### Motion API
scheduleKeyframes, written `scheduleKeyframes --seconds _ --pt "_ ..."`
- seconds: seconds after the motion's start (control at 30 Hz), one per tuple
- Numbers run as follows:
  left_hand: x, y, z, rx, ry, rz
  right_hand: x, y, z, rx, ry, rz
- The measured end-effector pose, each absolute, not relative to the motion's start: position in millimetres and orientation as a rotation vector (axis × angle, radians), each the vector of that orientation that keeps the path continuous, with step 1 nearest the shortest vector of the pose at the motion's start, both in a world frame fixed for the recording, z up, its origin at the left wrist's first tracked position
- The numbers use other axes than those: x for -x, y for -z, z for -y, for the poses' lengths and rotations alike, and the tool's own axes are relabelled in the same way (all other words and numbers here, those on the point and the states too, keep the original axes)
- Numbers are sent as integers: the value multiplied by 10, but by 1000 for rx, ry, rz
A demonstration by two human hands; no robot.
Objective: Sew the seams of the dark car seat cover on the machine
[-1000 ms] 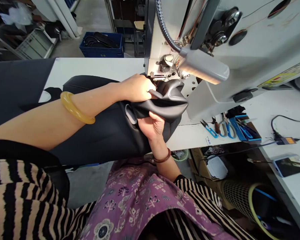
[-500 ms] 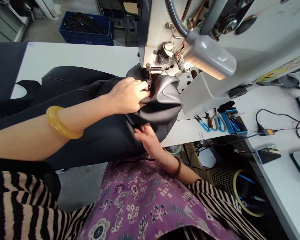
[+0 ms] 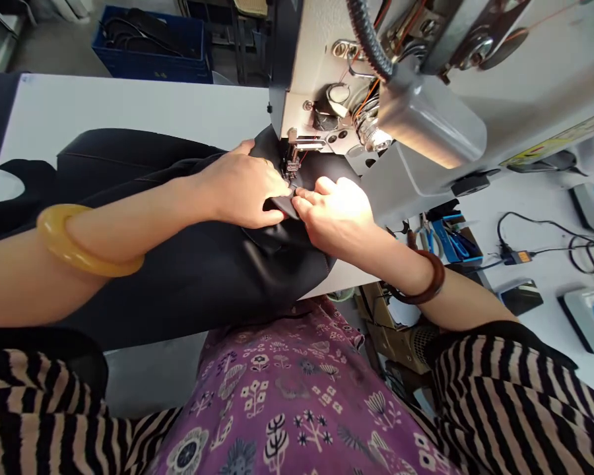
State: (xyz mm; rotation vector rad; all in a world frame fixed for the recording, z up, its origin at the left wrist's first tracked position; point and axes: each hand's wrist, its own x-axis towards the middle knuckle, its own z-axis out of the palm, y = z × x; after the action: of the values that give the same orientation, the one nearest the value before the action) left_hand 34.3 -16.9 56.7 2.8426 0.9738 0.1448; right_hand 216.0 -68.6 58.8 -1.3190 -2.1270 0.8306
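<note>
Black leather-like fabric (image 3: 193,284) with stitched seams lies across the sewing table, its edge under the presser foot (image 3: 292,165) of a sewing machine (image 3: 321,66). Just left of the foot, my left hand (image 3: 247,188) presses on the fabric, thumb and fingers closing on its edge. My right hand (image 3: 334,214) is closed on the same edge, in front of the foot and to the right. The fingertips of both hands nearly meet there. Under my fingers the fabric is partly hidden.
A grey lamp (image 3: 433,112) hangs beside the machine head. To the right are a blue box (image 3: 458,237) of tools, scissors (image 3: 430,237), a phone (image 3: 519,297) and cables. Behind the white table (image 3: 143,102), a blue crate (image 3: 153,49) holds dark pieces.
My right hand has come up from below the fabric bulge to the edge by the presser foot. The bulge has flattened. My left hand has shifted slightly left.
</note>
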Motion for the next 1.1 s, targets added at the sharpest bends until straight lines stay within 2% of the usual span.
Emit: scheduleKeyframes --seconds 0.13,0.23,0.43,0.77,0.9,1.0,1.03,1.1 --pt "-353 -576 155 -2888 6 -991 -2271 -454 733 1250 -526 2355" --pt "-378 -514 241 -2917 -62 -1067 -2291 -481 719 1238 -380 2478" --pt "-416 -335 349 -3003 -293 -1133 -2274 -669 715 1422 248 3061" --pt "-540 -286 465 -3086 -256 -1250 -2376 -687 554 1371 248 3085" --pt "-227 -266 345 -2753 -653 -1007 -2248 -739 517 1438 132 3011" --pt "127 -163 57 -2383 -875 -1251 -2141 -776 505 1475 72 3001" --pt "229 -93 -53 -2348 -757 -1445 -2123 -780 509 1473 76 3019" --pt "382 96 -227 -2360 -261 -1731 -2118 -773 527 1460 105 3048"
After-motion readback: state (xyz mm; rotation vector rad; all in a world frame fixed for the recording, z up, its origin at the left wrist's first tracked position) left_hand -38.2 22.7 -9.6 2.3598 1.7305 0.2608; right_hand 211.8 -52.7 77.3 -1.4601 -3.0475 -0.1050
